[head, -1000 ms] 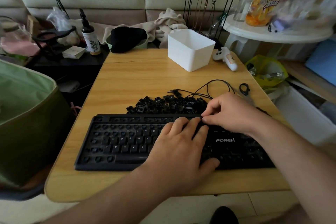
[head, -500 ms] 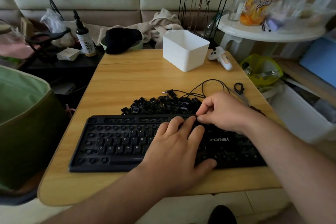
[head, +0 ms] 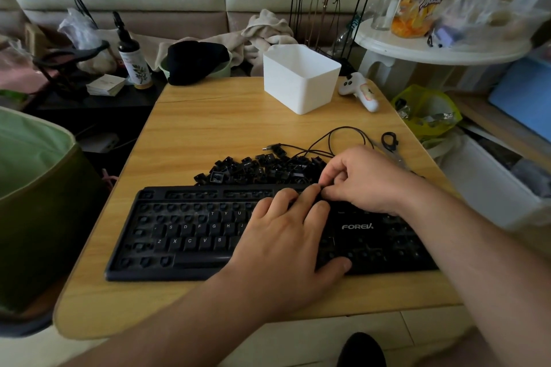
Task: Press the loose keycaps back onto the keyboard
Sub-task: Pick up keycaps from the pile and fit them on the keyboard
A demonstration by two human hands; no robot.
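A black keyboard (head: 185, 235) lies across the near part of the wooden table (head: 223, 128). Many of its sockets are bare, and some letter keys sit in the left middle. A pile of loose black keycaps (head: 256, 170) lies just behind its top edge. My left hand (head: 283, 241) rests flat on the keyboard's middle, fingers stretched toward the top row. My right hand (head: 363, 179) sits at the top edge with fingers curled, thumb and forefinger pinching a small dark keycap that is mostly hidden. The fingertips of both hands meet there.
The keyboard's thin black cable (head: 337, 134) loops behind the pile, with scissors (head: 390, 143) to its right. A white box (head: 301, 77) and a white controller (head: 360, 92) stand at the back. A green bag (head: 35, 188) borders the table's left edge; a round white side table (head: 441, 45) stands at right.
Both hands stay at the same spot on the keyboard's top row. Only the view has shifted slightly.
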